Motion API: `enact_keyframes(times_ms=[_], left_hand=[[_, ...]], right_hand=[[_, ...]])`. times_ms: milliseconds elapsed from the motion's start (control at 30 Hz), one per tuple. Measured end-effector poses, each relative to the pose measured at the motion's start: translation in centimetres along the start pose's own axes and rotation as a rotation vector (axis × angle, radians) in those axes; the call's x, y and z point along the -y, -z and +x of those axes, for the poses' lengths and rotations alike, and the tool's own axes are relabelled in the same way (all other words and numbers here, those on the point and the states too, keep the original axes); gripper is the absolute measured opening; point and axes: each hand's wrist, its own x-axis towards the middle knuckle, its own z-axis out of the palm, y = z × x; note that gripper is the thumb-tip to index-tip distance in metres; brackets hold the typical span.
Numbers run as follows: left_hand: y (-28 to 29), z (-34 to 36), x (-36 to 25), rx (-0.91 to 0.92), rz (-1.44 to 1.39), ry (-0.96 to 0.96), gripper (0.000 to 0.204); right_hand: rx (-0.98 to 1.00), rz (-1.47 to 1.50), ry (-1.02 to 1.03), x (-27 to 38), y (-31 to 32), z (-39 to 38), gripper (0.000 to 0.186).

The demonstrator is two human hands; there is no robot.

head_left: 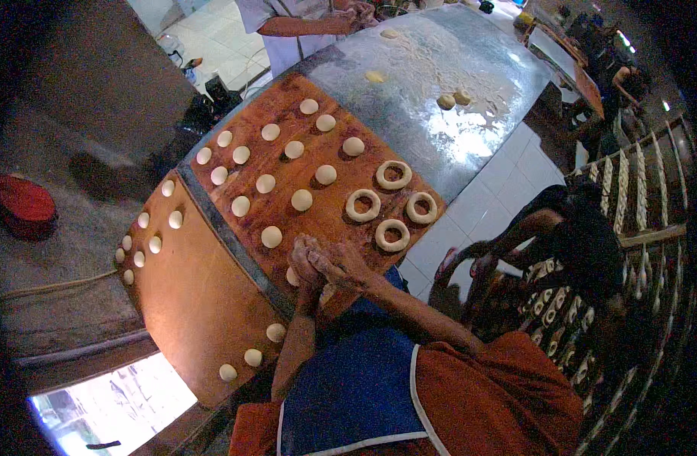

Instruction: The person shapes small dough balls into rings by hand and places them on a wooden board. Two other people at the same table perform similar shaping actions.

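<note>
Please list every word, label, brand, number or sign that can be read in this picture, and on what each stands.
None can be read.
The dough balls, boards and blue apron show no lettering.
The clutter at upper right is too small and blurred to tell.
The bright patch at lower left is too washed out to tell.

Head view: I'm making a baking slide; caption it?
Left hand and right hand meet over a wooden board bearing dough balls and four dough rings.
</note>
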Motion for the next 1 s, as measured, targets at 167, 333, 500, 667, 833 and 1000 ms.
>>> enact_keyframes(times_ms=[167,333,500,667,833,1000], left_hand=[[-0.4,-0.4,-0.8,0.056,-0.020,0.095,0.033],[-0.5,-0.8,-1.3,0.105,0.036,0.124,0.035],[-1.0,-1.3,-1.7,0.162,0.117,0.133,0.037],[-1.9,-2.6,-2.8,0.240,0.265,0.099,0.039],[-3.4,-5.1,-3.8,0.274,0.832,-0.296,0.041],[-4.9,-7.3,-3.4,0.109,1.403,-0.820,0.044]], right_hand=[[0.071,0.037,-0.101,-0.3,0.9,-0.3,0.040],[-0.001,-0.047,0.003,-1.1,0.6,-1.4,0.038],[-0.126,-0.120,0.144,-0.2,1.5,-2.4,0.036],[-0.234,-0.182,0.265,-0.2,2.6,-4.0,0.034],[-0.528,-0.239,0.402,-0.6,2.1,-6.4,0.032],[-0.299,0.136,-0.074,0.7,5.1,-7.6,0.027]])
